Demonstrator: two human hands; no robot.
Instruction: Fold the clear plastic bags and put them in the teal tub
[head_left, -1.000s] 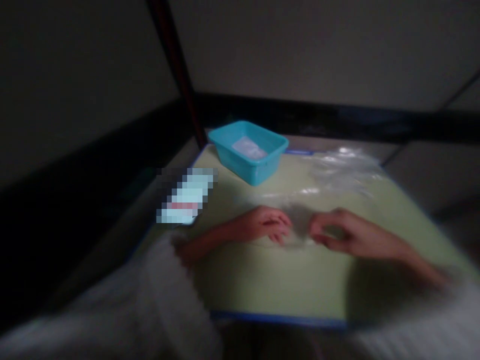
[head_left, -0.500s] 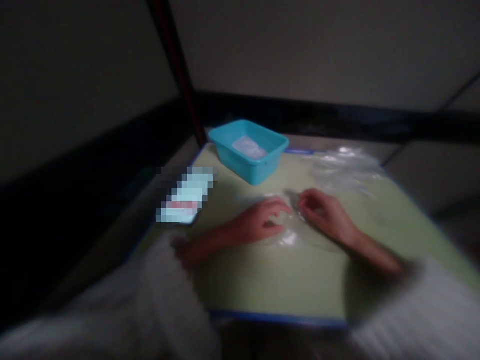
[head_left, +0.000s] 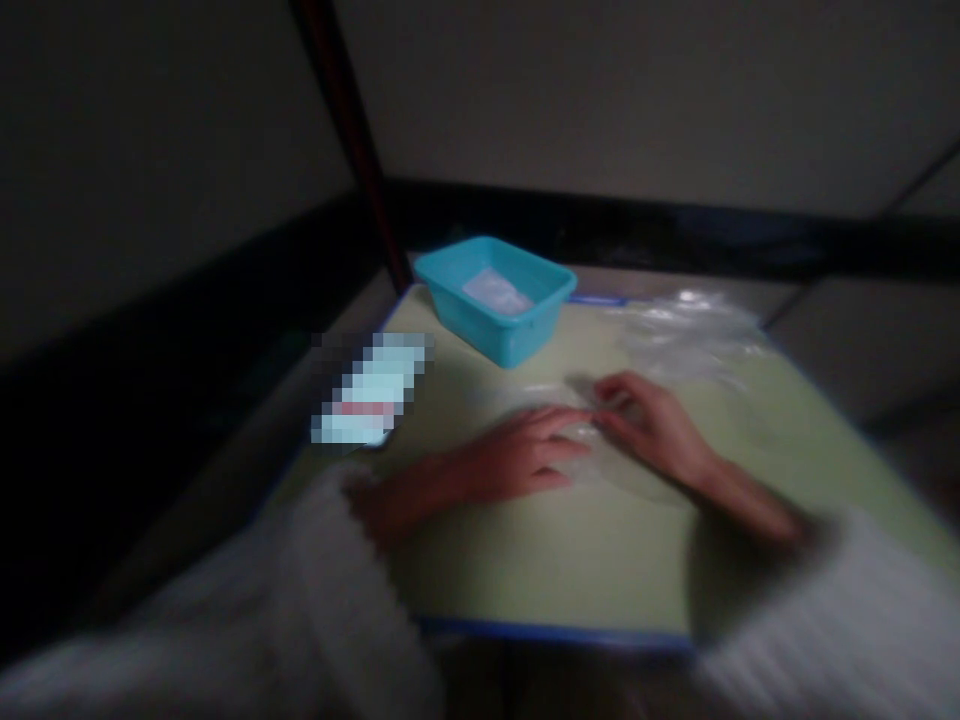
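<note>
A clear plastic bag [head_left: 637, 480] lies on the table under and between my hands, its outline faint in the dim light. My left hand [head_left: 517, 460] rests on it palm down, fingers stretched out to the right and slightly spread. The left fingertips almost meet those of my right hand [head_left: 652, 425]. That right hand is curled, thumb and fingers pinched together at the bag's upper part. Blur hides the exact grip.
A turquoise plastic basket [head_left: 506, 340] stands at the table's back edge with a whitish packet [head_left: 495, 290] inside. More clear plastic bags [head_left: 690, 330] lie in a pile at back right. On the left is a pixelated phone-like object [head_left: 375, 390]. The yellowish table [head_left: 555, 570] has a blue rim.
My left hand's fingers have straightened from a curled shape and reached right along the bag, towards my right hand. The right hand has barely moved.
</note>
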